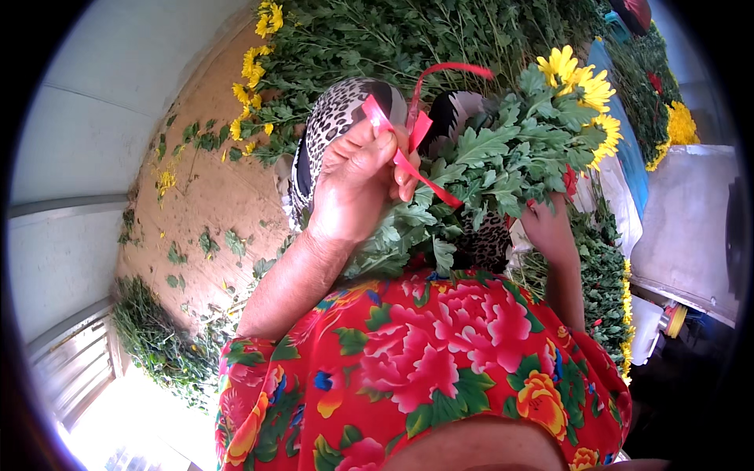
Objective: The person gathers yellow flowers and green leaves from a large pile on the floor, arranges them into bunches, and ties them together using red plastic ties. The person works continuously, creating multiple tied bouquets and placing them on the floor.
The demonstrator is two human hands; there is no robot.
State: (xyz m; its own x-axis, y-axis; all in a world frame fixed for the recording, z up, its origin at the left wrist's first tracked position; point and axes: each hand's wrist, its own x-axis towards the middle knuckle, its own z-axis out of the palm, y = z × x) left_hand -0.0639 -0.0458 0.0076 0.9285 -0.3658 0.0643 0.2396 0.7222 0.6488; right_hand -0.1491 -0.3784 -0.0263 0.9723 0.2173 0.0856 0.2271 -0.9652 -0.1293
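My left hand (368, 168) pinches a red plastic ribbon (418, 130) above my lap, its loose ends curling up and down to the right. Across my thighs lies a bunch of yellow chrysanthemums (492, 147). Its yellow heads point to the upper right, and its leafy stems run under my left wrist. My right hand (545, 226) is at the right side of the bunch, near the flower end. Leaves cover part of its fingers, and bits of red show beside them, so its hold is unclear.
Many chrysanthemum stems (412, 35) lie piled beyond my knees. More flower bunches (607, 282) line my right side, near a grey metal panel (686, 218). Cut leaves litter the brown floor (206, 271) at left, with a heap of green trimmings (156, 329) by the wall.
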